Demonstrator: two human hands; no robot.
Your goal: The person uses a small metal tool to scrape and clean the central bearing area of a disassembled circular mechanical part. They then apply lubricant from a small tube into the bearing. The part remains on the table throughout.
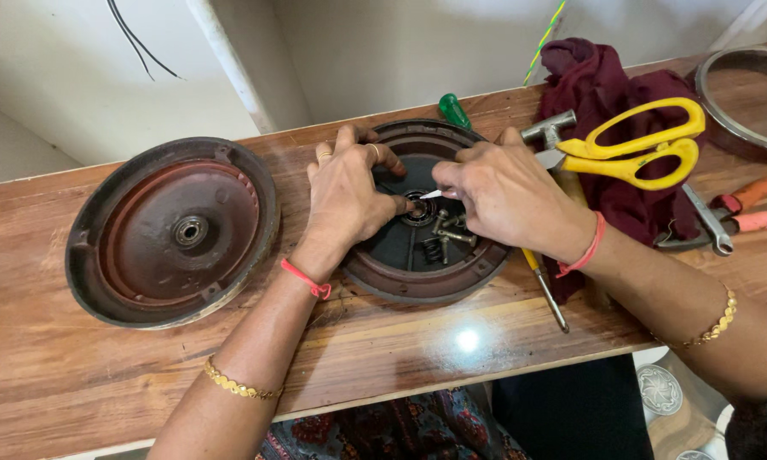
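A round dark metal housing [418,273] with a central bearing [418,209] lies on the wooden bench. My left hand [345,200] rests on its left side, with the thumb pressed near the bearing. My right hand [503,196] pinches a small white pointed piece [432,194] whose tip touches the bearing. Several loose bolts and a spring [445,237] lie inside the housing below my right hand.
A second rusty round cover [172,230] lies at the left. Yellow scissors [639,145], a maroon cloth [622,85], a hammer head [547,129], a screwdriver [547,294], orange-handled pliers [754,209], a green handle [453,111] and a metal ring [741,94] crowd the right.
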